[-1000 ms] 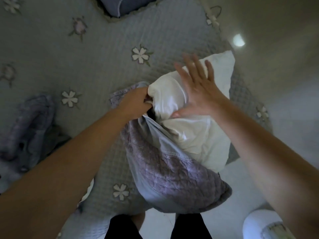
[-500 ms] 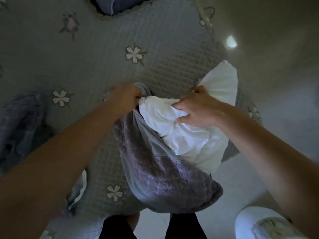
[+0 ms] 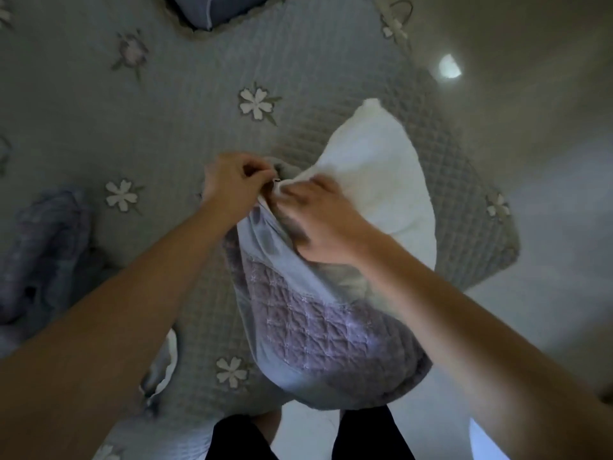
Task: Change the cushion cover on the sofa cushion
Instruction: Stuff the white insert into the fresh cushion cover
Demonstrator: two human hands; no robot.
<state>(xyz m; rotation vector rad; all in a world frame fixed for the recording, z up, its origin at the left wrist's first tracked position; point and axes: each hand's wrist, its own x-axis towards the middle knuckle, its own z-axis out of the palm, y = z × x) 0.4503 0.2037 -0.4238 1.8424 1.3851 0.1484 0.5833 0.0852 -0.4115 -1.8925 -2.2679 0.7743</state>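
There are two bare hands, a left hand (image 3: 232,187) and a right hand (image 3: 323,224). There is one white soft cushion (image 3: 381,180) and one purple quilted cushion cover (image 3: 318,330) around its lower part. One more crumpled purple cloth (image 3: 43,254) lies at nine o'clock. One grey-green quilted blanket (image 3: 166,111) is under it all. One dark blue pillow (image 3: 212,8) peeks in at twelve o'clock. Two legs in black trousers (image 3: 238,439) show at six o'clock.

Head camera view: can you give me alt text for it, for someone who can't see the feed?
Two bare hands work a white cushion insert at the mouth of a quilted lilac cover: the left hand pinches the cover's edge, the right hand presses at the opening. They are over a grey floral quilted sofa throw.
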